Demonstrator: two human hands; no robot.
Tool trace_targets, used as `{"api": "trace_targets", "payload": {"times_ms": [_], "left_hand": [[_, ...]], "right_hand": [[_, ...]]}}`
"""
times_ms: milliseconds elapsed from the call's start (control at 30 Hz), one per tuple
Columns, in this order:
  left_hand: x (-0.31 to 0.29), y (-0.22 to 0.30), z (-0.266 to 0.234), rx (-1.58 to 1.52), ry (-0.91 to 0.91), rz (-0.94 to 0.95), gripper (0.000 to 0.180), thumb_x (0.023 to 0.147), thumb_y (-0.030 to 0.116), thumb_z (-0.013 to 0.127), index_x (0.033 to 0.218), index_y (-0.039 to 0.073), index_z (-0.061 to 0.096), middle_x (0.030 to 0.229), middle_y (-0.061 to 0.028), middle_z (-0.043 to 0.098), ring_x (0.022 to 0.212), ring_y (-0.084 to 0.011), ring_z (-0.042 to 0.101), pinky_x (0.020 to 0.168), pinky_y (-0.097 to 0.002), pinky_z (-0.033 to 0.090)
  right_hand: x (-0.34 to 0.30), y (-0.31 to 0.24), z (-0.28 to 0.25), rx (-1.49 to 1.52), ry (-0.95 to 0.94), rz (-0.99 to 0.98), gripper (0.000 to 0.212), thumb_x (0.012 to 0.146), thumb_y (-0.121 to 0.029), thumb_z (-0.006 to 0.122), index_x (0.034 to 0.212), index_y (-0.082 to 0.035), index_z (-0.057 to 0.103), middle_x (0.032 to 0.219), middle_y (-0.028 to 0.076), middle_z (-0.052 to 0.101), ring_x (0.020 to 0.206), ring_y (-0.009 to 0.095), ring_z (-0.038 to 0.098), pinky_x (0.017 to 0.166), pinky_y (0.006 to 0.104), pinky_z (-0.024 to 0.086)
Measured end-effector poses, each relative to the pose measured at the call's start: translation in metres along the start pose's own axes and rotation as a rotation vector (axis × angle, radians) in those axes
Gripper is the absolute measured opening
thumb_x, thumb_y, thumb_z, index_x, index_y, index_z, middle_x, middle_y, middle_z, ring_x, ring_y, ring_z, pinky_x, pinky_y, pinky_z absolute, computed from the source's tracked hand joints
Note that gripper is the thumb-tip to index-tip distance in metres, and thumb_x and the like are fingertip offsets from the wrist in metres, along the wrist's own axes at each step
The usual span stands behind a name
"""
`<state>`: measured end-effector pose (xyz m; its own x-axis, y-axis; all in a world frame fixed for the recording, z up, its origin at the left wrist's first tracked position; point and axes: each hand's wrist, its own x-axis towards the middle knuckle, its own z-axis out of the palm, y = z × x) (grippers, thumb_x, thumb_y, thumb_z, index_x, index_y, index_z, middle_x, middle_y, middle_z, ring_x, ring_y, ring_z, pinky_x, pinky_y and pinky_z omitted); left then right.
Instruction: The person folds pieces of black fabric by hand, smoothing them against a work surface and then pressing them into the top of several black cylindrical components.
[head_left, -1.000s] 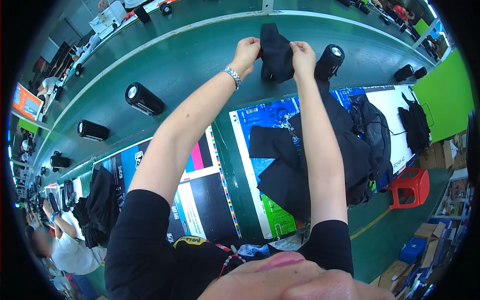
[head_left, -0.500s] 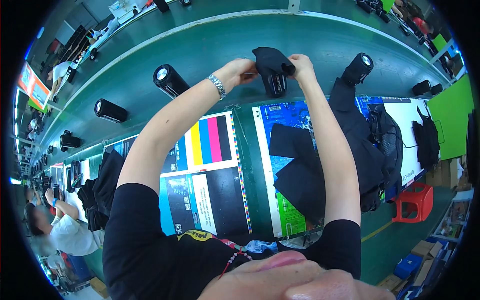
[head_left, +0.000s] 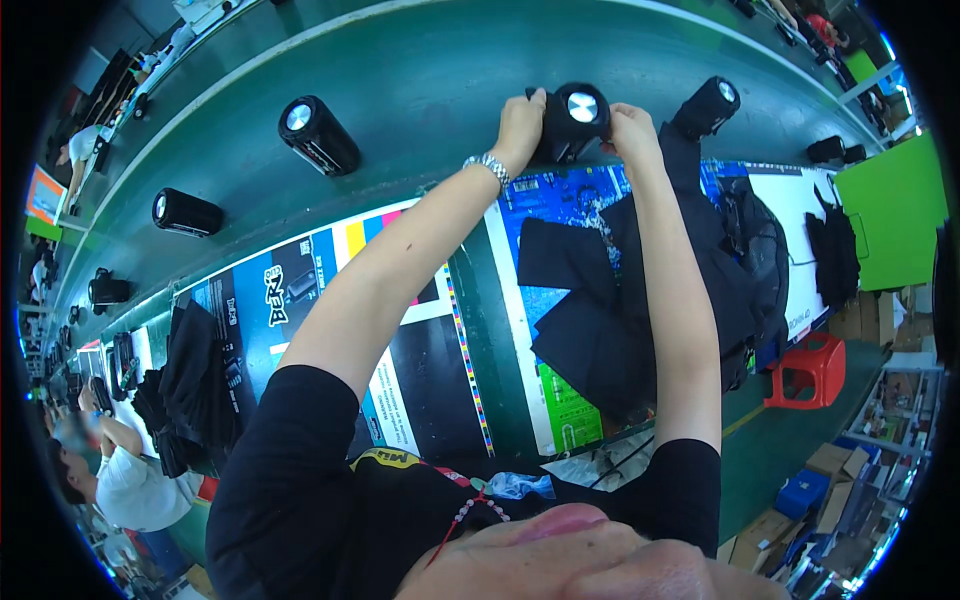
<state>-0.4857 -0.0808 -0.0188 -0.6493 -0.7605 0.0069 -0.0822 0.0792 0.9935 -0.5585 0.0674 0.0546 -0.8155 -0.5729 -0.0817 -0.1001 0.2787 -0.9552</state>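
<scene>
A black cylindrical speaker (head_left: 580, 125) stands on the far green surface, its round silver end facing up. My left hand (head_left: 522, 130) is closed at its left side, fingers curled on dark material against the body. On the opposite side my right hand (head_left: 633, 135) pinches close to the speaker's edge. Black cloth seems gathered around the body, but it blends with the black casing, so its edges are hard to make out. Right of my hands, another black speaker (head_left: 708, 108) rests at the end of a black cloth piece (head_left: 680, 175).
More black speakers (head_left: 320, 135) line the green surface (head_left: 400, 90) on the left. Black cloth pieces (head_left: 590, 340) and a black mesh bag (head_left: 755, 265) lie over printed sheets (head_left: 545, 400). A red stool (head_left: 808, 370) stands at the right; a co-worker (head_left: 140, 480) sits far left.
The cloth that draped over the speaker's top has come down, and the silver end now shows. My left hand has moved right and slightly up, close against the speaker. The view has shifted slightly.
</scene>
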Motion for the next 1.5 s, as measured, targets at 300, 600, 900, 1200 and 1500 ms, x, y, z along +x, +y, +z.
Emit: {"api": "trace_targets", "payload": {"times_ms": [300,600,900,1200,1500], "left_hand": [[-0.001,0.007,0.037,0.850,-0.016,0.238,0.040,0.087,0.035,0.056,0.106,0.002,0.068,0.129,-0.0214,0.050,0.127,-0.0388,0.036,0.106,-0.0492,0.026],[-0.005,-0.020,0.038,0.855,0.131,0.416,0.040,0.089,0.037,0.053,0.118,0.013,0.064,0.141,-0.0269,0.035,0.135,-0.0421,0.025,0.111,-0.0521,0.015],[-0.039,0.075,0.054,-0.665,-0.160,-0.094,0.062,0.093,0.056,0.043,0.104,-0.003,0.061,0.102,-0.0204,0.064,0.099,-0.0240,0.062,0.090,-0.0354,0.048],[-0.056,0.124,0.017,-0.913,-0.530,-0.217,0.075,0.094,0.052,0.013,0.102,-0.005,0.060,0.091,-0.0235,0.064,0.087,-0.0355,0.064,0.084,-0.0451,0.052],[-0.020,0.090,-0.003,-1.243,0.002,-0.487,0.058,0.095,0.039,0.017,0.116,-0.002,0.053,0.111,-0.0198,0.061,0.109,-0.0313,0.056,0.098,-0.0446,0.042]], "right_hand": [[0.027,0.047,-0.037,-0.142,0.021,0.119,0.017,0.080,-0.007,0.049,0.076,0.002,0.063,0.063,0.009,0.061,0.049,0.014,0.058,0.046,0.0278,0.046],[0.019,0.039,-0.029,-0.257,0.072,0.142,0.016,0.082,-0.005,0.051,0.085,0.004,0.064,0.066,0.013,0.065,0.051,0.020,0.065,0.046,0.0322,0.054],[0.027,0.052,-0.031,-0.207,0.267,-0.259,0.014,0.086,-0.011,0.059,0.082,0.001,0.065,0.072,0.014,0.066,0.070,0.017,0.068,0.061,0.0312,0.053],[-0.042,0.002,-0.008,0.597,-0.344,0.220,0.056,0.096,-0.047,0.028,0.122,-0.002,0.048,0.095,0.017,0.064,0.067,0.033,0.067,0.050,0.0443,0.060],[-0.043,-0.032,-0.010,0.541,-0.073,0.075,0.058,0.081,-0.050,0.068,0.105,0.002,0.060,0.091,0.012,0.066,0.076,0.021,0.065,0.063,0.0345,0.055]]}}
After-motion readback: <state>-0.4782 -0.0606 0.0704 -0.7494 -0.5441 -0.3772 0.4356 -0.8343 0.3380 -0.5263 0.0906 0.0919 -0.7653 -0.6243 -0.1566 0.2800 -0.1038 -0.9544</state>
